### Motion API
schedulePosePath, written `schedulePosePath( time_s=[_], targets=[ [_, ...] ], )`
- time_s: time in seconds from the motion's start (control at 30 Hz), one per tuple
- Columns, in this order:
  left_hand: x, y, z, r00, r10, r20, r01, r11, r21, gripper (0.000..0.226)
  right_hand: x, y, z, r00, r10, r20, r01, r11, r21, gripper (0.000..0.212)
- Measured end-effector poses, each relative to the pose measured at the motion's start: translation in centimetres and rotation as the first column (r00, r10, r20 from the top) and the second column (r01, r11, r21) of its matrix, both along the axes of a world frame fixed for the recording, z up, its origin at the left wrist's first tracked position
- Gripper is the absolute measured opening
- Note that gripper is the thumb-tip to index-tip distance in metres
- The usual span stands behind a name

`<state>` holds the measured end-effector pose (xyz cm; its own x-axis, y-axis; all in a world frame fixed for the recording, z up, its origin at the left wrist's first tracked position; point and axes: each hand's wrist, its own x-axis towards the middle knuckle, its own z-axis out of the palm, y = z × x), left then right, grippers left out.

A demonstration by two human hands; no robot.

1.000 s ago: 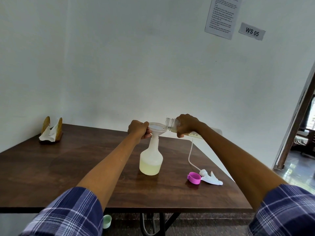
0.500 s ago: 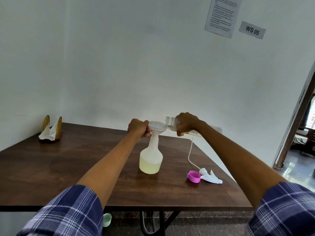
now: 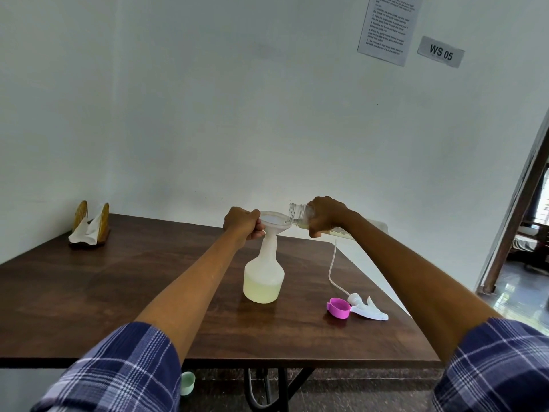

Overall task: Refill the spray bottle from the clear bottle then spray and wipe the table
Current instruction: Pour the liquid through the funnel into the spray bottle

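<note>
The pink cap (image 3: 338,307) and spray head (image 3: 367,306) lie near the surface's (image 3: 89,307) right edge, where a swinging elbow could knock them off. Further out, the left hand (image 3: 243,223) pinches the funnel (image 3: 271,220) seated in the spray bottle (image 3: 263,275); the right hand (image 3: 325,215) grips the tilted clear bottle (image 3: 301,214), its mouth over the funnel rim. Overtilting risks spilling. Open room lies left.

soft even daylight, wide-angle edge distortion

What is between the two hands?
In the head view, a white funnel sits between the left hand and right hand, with the clear bottle mouth over it.
</note>
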<state>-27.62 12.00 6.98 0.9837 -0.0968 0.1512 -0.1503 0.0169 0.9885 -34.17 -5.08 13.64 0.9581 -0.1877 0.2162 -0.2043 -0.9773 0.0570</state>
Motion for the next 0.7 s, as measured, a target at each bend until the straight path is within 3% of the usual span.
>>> schedulePosePath(
  time_s=[0.7],
  targets=[
    [0.05, 0.04, -0.1, 1.0, -0.019, 0.003, 0.019, 1.0, -0.023, 0.024, 0.06, -0.17, -0.05, 1.0, -0.007, 0.001, 0.007, 1.0, -0.004, 0.037]
  ],
)
